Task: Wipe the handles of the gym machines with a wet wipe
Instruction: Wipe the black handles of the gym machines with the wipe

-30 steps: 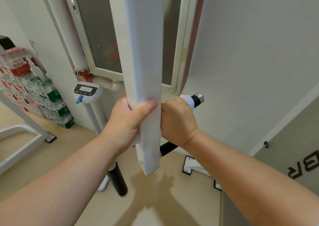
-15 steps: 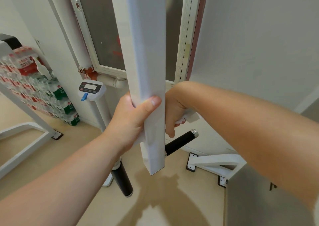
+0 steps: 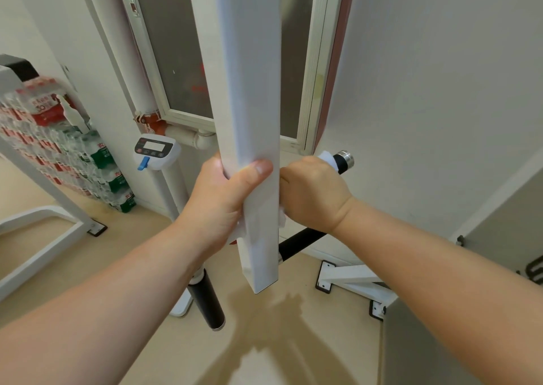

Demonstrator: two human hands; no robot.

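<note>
L hand [image 3: 219,205] clamps square white steel post [image 3: 249,120] for bracing; R hand [image 3: 313,195] wraps white wet wipe [image 3: 326,158] round black foam handle [image 3: 299,242], likely mid-wipe.

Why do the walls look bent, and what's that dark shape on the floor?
In the head view, the wide-angle lens curves straight edges like the window frame; the dark shape on the floor is the shadow cast by the white post and arms.

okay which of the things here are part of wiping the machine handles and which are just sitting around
Part of the job: right hand, wet wipe, black handle, left hand, white bar, second black handle.

Sitting around: bottled water packs, display unit, window.
</note>
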